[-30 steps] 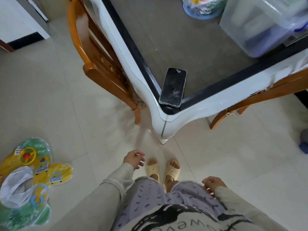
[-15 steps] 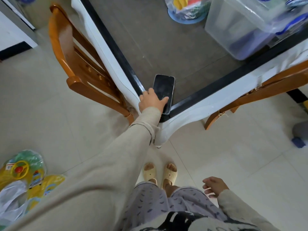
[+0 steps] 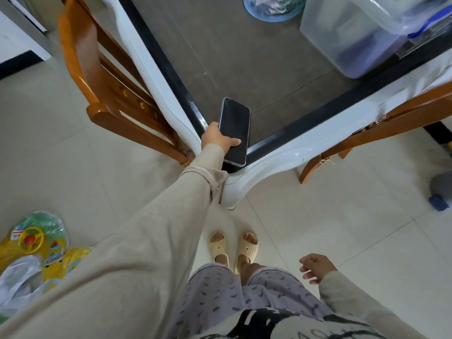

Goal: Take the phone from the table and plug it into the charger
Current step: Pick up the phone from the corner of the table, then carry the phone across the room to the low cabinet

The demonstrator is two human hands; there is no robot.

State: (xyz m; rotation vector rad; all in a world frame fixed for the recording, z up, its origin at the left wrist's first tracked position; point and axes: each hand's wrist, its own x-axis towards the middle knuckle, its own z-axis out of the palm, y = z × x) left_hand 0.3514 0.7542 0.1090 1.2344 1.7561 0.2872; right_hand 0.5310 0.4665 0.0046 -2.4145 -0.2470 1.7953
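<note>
A black phone [image 3: 234, 128] in a clear case sits at the near corner of the dark-topped table [image 3: 244, 57], screen up. My left hand [image 3: 216, 139] grips its lower left side, thumb across the screen and fingers hidden under the edge. Whether the phone still touches the table I cannot tell. My right hand [image 3: 316, 267] hangs low at my side above the floor, fingers loosely spread and holding nothing. No charger is in view.
A wooden chair [image 3: 97, 89] is tucked in at the table's left side, another chair [image 3: 381, 133] at the right. Clear plastic boxes [image 3: 362, 33] and a bagged item on a blue plate [image 3: 271, 8] stand on the table. A packaged toy [image 3: 31, 250] lies on the tiled floor at left.
My left hand rose from my side to the table corner and closed on the phone's lower left side. The right hand stayed low.
</note>
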